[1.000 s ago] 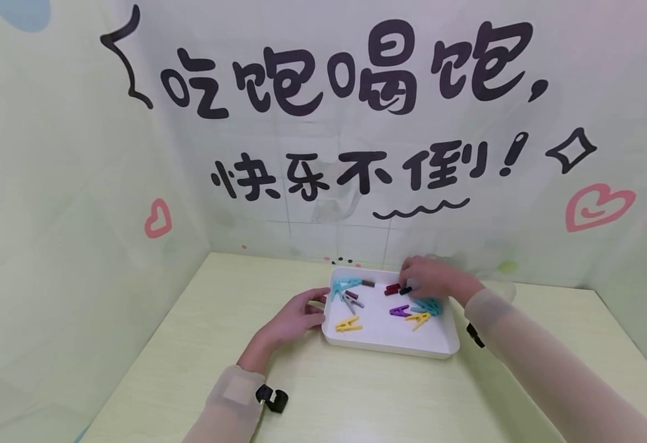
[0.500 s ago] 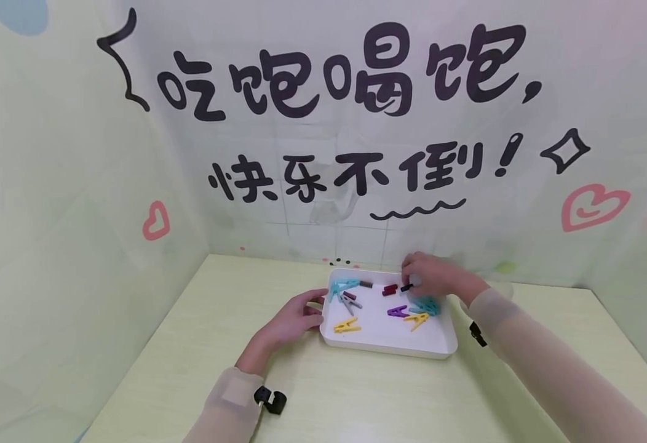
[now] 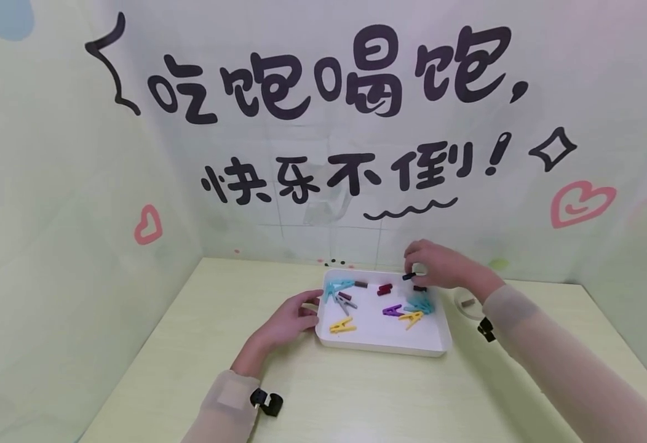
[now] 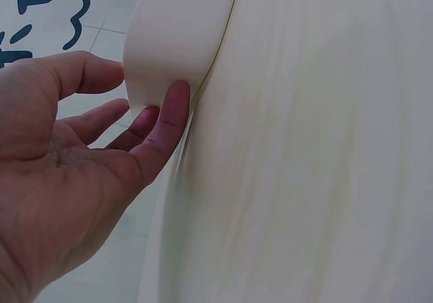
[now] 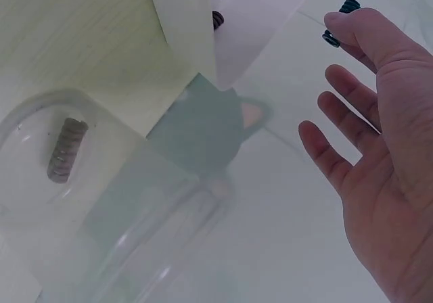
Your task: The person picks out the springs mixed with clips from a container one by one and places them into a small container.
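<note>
My right hand (image 3: 440, 264) is raised over the tray's far right corner. It pinches a short, dark ridged cylinder (image 3: 409, 276) between thumb and fingertips; in the right wrist view the ridged cylinder (image 5: 331, 38) looks dark green and the other fingers stay spread. My left hand (image 3: 287, 319) rests its fingertips against the outer left wall of a white tray (image 3: 381, 349); the left wrist view has relaxed fingers touching the tray wall (image 4: 169, 32). In the tray are dark red cylinders (image 3: 384, 289), brown ones (image 3: 360, 284), and yellow (image 3: 342, 326), purple (image 3: 392, 311), grey and teal clothespins.
Right of the tray, partly behind the right forearm, stands a clear cup (image 3: 470, 315). A brown ridged cylinder (image 5: 67, 151) lies inside it in the right wrist view. A printed curtain (image 3: 279, 184) hangs behind the pale table (image 3: 323, 394).
My right hand has lifted the dark ridged cylinder up off the tray floor. The cup and another dark cylinder beneath the hand have come into clearer sight. My left hand keeps its place at the tray.
</note>
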A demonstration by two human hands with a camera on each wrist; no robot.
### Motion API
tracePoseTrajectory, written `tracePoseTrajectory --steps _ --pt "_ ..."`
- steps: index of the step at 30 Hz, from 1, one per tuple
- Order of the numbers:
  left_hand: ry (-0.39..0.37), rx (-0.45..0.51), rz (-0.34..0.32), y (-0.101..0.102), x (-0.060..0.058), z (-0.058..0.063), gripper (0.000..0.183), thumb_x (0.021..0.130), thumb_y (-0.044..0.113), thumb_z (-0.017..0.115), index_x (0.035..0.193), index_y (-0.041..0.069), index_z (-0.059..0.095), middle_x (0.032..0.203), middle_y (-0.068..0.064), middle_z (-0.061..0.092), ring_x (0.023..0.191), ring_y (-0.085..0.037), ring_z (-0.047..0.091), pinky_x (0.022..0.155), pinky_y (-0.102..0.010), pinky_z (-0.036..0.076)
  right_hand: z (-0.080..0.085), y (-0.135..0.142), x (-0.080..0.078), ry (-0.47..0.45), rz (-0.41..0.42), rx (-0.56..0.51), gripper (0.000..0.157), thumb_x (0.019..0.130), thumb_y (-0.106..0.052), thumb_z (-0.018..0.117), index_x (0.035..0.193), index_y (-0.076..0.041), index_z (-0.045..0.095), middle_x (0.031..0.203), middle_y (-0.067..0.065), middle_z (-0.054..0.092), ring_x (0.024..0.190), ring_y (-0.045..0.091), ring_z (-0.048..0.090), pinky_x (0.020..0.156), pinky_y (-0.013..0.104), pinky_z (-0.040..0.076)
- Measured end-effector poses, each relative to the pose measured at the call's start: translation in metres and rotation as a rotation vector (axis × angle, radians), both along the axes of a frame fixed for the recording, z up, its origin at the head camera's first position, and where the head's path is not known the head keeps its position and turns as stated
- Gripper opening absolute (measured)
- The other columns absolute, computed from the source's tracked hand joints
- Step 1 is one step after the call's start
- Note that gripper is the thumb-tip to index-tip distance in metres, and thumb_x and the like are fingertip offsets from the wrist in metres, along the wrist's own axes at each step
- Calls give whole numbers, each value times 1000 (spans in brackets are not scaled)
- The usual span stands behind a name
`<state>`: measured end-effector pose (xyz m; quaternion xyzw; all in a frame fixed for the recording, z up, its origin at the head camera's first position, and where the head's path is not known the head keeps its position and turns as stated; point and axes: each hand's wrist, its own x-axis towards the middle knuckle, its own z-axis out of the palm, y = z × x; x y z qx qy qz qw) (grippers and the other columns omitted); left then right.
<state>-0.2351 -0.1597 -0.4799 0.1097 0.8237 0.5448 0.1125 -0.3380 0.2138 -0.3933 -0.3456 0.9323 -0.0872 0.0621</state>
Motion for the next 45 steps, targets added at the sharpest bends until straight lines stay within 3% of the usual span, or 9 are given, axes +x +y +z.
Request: tracePoseTrajectory --steps 26,45 --pt "-13 12 15 1 -1 -1 58 102 2 64 158 6 49 141 -14 56 114 -27 63 93 -38 60 17 59 28 124 -42 -122 14 90 -9 81 98 -20 75 129 15 65 120 37 58 100 54 54" --pt "-15 15 17 1 1 1 58 102 1 64 158 6 49 141 -14 56 114 -27 63 95 -39 60 16 106 40 117 -132 -167 12 91 -7 80 98 -16 76 127 18 64 122 42 55 102 60 51"
